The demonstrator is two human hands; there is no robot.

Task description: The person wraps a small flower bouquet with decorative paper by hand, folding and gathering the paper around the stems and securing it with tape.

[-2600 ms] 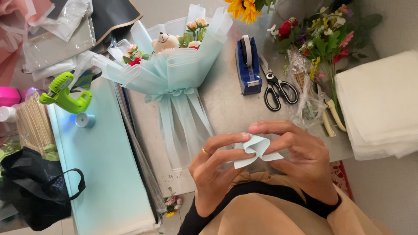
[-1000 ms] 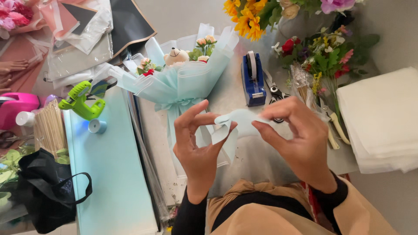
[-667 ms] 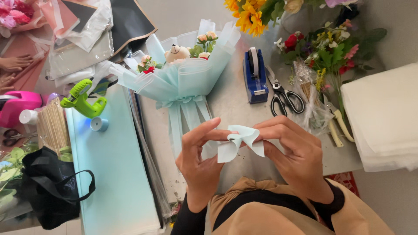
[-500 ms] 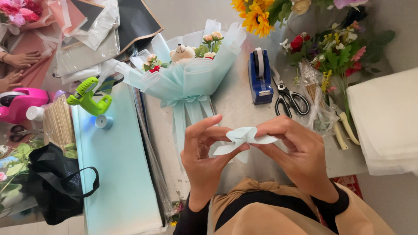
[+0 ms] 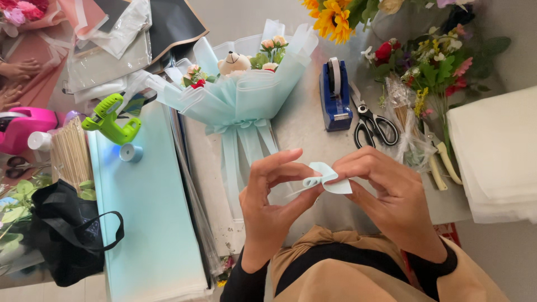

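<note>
Both hands hold a pale blue ribbon bow (image 5: pixel 323 179) above the table's near edge. My left hand (image 5: pixel 271 207) pinches its left side between thumb and fingers. My right hand (image 5: pixel 391 196) grips the right loop. Just beyond lies a bouquet (image 5: pixel 238 92) wrapped in pale blue paper, with a small teddy bear and flowers at its top and ribbon tails trailing toward me.
A blue tape dispenser (image 5: pixel 334 98) and black scissors (image 5: pixel 375 124) sit right of the bouquet, loose flowers (image 5: pixel 430 64) behind. White paper stack (image 5: pixel 498 151) at right. Pale blue sheets (image 5: pixel 148 201), green glue gun (image 5: pixel 109 118), stick bundle (image 5: pixel 70 154), black bag (image 5: pixel 67 235) at left. Another person's hands (image 5: pixel 17 78) far left.
The ribbon has been folded from a loose strip into a looped bow between my fingers. My hands rose, then settled closer together.
</note>
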